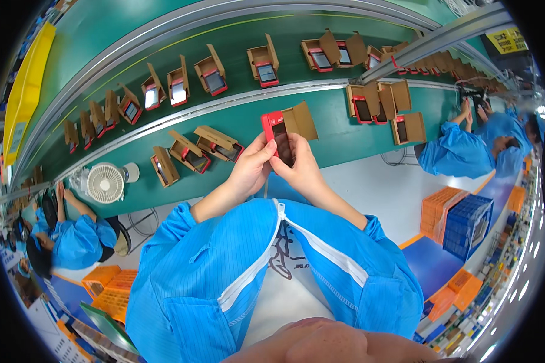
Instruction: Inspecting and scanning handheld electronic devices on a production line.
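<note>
I hold a red handheld device with a dark screen (277, 134) up in front of me with both hands. My left hand (252, 166) grips its left side and lower edge. My right hand (301, 164) holds the right side, fingers over the screen. Just behind the device an open brown cardboard box (301, 120) lies on the green conveyor belt (236, 130). Both forearms come out of blue smock sleeves.
Several open cardboard boxes with red devices (212, 75) ride on two green belts. A small white fan (105, 182) stands at the left. Co-workers in blue smocks sit at left (72, 239) and right (460, 151). Orange and blue crates (460, 221) stand on the floor.
</note>
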Tool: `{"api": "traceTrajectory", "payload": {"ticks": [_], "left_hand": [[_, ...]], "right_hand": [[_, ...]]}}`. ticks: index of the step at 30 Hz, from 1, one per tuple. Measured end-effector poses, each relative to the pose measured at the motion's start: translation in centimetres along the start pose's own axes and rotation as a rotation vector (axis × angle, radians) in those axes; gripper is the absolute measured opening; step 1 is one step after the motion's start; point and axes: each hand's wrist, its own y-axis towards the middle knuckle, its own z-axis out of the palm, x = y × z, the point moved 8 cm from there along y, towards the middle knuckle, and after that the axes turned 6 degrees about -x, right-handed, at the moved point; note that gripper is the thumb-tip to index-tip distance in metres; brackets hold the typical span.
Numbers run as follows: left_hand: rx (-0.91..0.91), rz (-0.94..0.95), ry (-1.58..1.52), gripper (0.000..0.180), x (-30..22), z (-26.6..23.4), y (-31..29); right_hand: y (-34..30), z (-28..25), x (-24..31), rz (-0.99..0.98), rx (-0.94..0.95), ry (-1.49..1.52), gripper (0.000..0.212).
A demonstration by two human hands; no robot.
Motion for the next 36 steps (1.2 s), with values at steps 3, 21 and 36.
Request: {"api": "traceTrajectory", "payload": {"ticks": [3, 21, 36], "left_hand": [[0.111, 0.079, -0.06, 0.048, -0.1, 2.5, -0.3], [0.085, 0.104, -0.198, 0.053, 6.3, 9.4, -0.5], [0.067, 0.176, 0.017, 0.085, 5.5, 10.6, -0.3]], "right_hand": [[-0.1, -2.5, 2.7, -0.117, 0.093, -0.05, 0.072], [0.8, -10.1, -1.4, 0.084, 0.489, 0.644, 0.036], [1.4, -10.7, -0.5, -0.005, 0.549, 0.614, 0.035]]}}
